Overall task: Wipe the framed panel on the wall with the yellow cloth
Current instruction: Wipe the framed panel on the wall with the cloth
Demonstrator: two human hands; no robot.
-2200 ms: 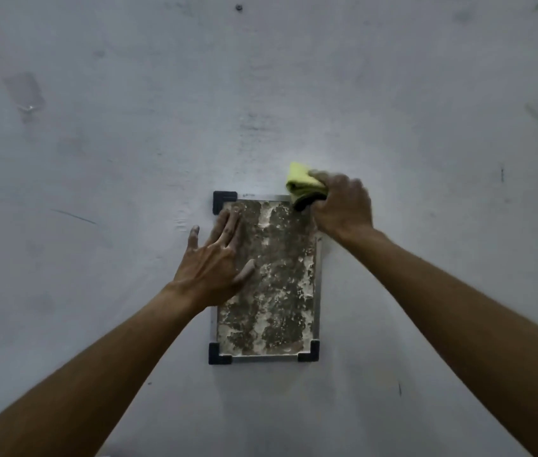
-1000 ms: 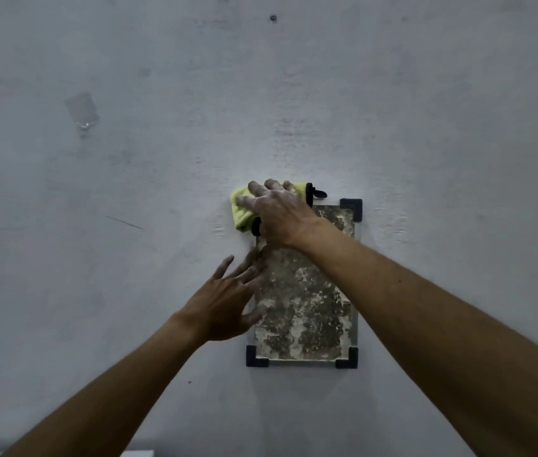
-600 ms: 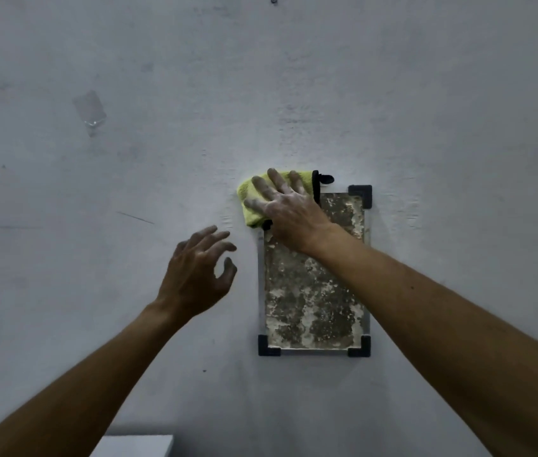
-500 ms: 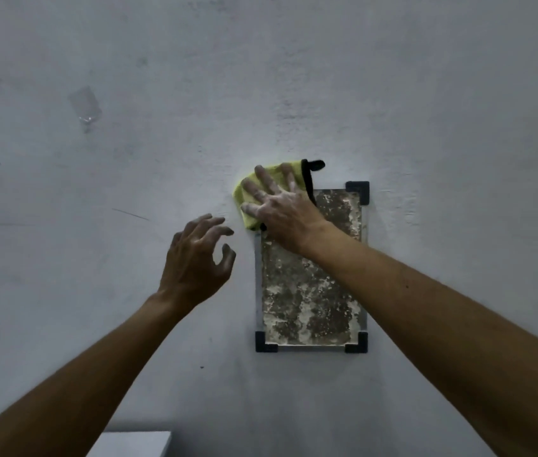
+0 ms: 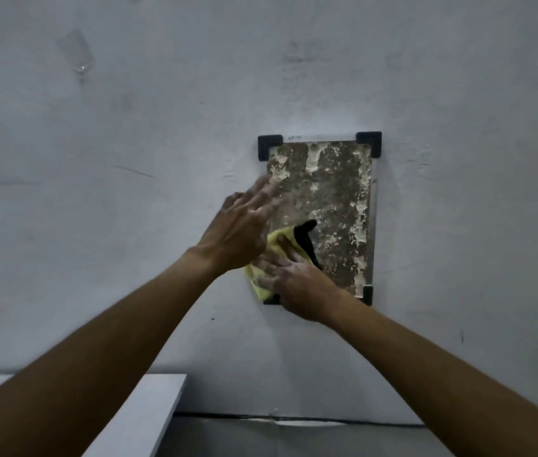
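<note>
— What has changed in the head view?

— Half a second ago the cloth (image 5: 261,290) sat at the top-left corner of the panel (image 5: 330,186); now it lies at the bottom-left corner and hides that cap; so the right hand (image 5: 300,285) has drawn it down the whole left edge.

— And the other hand?

— The left hand (image 5: 238,232) was off to the side of the frame, fingers loosely bent; now it is back at the left edge, about halfway up, crossing above the right one; it is blurred, so I cannot tell whether it touches the panel.

— The fingers?

— Right: spread flat on the cloth, pressing it to the panel, not bunched round it; left: straight and released, holding nothing.

— What does that mean for the job?

— My reading: the top and left edges have had a pass; the middle and right side look as mottled as before, so most of the wiping is left.

— Which way does the panel run?

— It hangs flat on the wall (image 5: 145,127), face toward the person; its long axis runs up and down, with the short sides at top and bottom.

— And the cloth?

— Folded; it slants from lower left to upper right, its black trim (image 5: 305,239) pointing up into the panel.
</note>
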